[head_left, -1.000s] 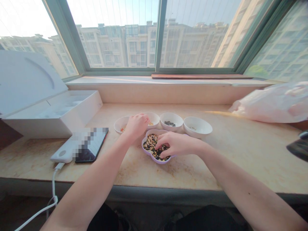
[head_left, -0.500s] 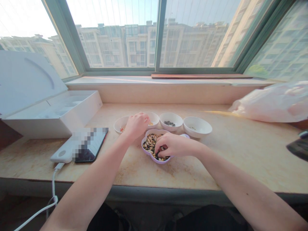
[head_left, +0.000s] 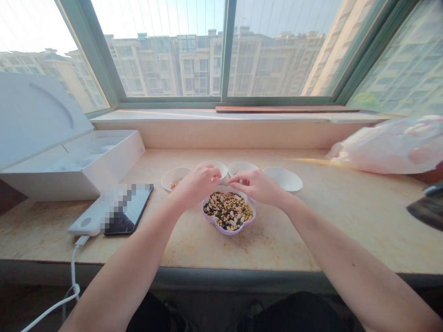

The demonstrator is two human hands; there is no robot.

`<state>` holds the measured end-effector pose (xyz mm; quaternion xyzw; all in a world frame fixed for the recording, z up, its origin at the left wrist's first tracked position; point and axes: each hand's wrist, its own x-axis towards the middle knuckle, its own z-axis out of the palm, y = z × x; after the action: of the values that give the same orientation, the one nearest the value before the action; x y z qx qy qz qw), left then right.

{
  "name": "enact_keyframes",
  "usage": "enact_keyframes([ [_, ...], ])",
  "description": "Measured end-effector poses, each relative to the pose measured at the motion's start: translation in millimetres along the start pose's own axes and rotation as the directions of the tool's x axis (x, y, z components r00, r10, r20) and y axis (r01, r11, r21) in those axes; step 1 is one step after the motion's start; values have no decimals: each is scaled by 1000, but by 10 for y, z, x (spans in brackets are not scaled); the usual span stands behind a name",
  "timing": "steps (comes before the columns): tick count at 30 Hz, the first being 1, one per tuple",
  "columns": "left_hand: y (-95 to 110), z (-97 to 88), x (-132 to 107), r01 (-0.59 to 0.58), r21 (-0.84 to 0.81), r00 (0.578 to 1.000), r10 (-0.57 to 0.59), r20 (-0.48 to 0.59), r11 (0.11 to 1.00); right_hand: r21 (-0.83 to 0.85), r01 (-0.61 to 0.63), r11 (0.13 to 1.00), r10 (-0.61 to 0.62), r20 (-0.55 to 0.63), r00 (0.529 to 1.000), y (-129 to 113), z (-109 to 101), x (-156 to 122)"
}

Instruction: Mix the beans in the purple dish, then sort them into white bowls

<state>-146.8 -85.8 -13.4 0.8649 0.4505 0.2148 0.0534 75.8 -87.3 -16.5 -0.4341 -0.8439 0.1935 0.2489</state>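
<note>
A lilac, scalloped bowl [head_left: 217, 226] holds mixed beans [head_left: 228, 210]: black, yellow and pale elongated ones. Behind it stands a row of white bowls. My left hand [head_left: 199, 185] is over the front of the second white bowl [head_left: 223, 170], fingers curled together; whatever they pinch is hidden. My right hand [head_left: 256, 186] hovers above the lilac bowl's back right edge, before the third white bowl [head_left: 242, 165], with fingertips pinched; I cannot make out what is in them. The leftmost white bowl [head_left: 167, 178] has some reddish pieces in it. At the row's right end is another white bowl [head_left: 285, 179].
An open white box [head_left: 114, 161] stands on the left of the stone counter [head_left: 346, 221]. Before it lie a phone [head_left: 133, 212] and a white power bank [head_left: 86, 223] with a cable. A plastic bag [head_left: 391, 145] and a dark object [head_left: 429, 207] are at the right.
My right hand has lifted out of the beans and moved back toward the third white bowl. My left hand stays by the second bowl, shifted slightly. The view has moved a little.
</note>
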Motion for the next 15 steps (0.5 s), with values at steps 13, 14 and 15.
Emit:
enact_keyframes([
  [13,292,-27,-59,-298,-128,812,322,487,946,-306,-233,923,149,-273,950,399,-44,98],
  [14,295,-19,-51,-306,-120,807,324,493,945,-308,-236,922,153,-271,950,397,-43,98],
  [15,295,-8,-44,-308,-112,807,322,496,945,-306,-238,922,156,-271,950,393,-41,98],
])
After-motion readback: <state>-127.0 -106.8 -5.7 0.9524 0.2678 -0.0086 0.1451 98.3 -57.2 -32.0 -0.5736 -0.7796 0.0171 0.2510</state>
